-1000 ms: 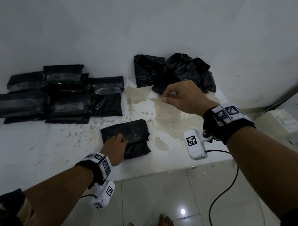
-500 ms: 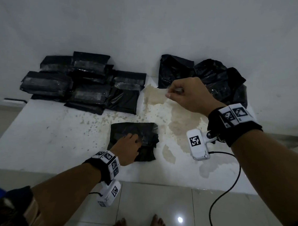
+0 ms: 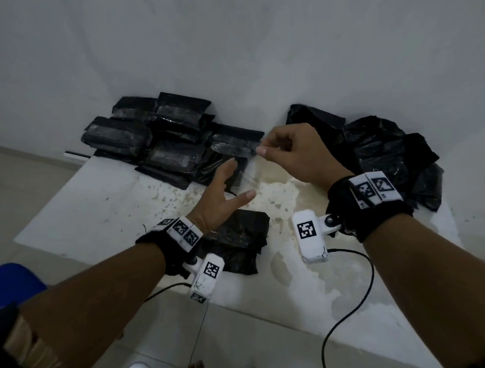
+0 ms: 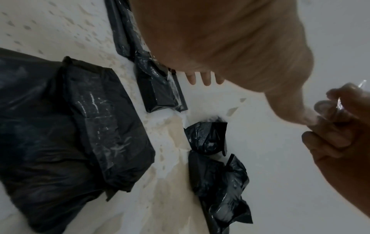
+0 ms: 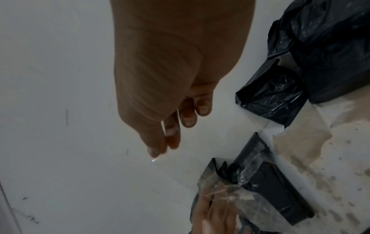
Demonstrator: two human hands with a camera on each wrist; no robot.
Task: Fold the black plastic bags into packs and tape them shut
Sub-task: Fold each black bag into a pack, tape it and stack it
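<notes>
- Left hand has lifted off the folded black plastic bag pack it was pressing half a second ago — now raised above the tabletop, fingers straight and spread, thumb out to the side, holding nothing.
- Right hand was already up and pinching; still up, thumb and forefinger clamped on a strip of clear sticky tape, other fingers curled in.
- Tape hangs down from the pinch towards the left palm — the right wrist view shows it crinkled, lying across the left fingers.
- Folded pack lies flat near the front edge of the white stained tabletop, under the left wrist, untouched, loose edges sticking out at the bottom; glossy wrinkled plastic.
- Stack of finished taped black packs sits at the back left against the wall, shiny tape bands across them.
- Heap of loose unfolded black plastic bags at back right, well apart from the folded pack.
- Head camera has tilted since — more wall in view.
</notes>
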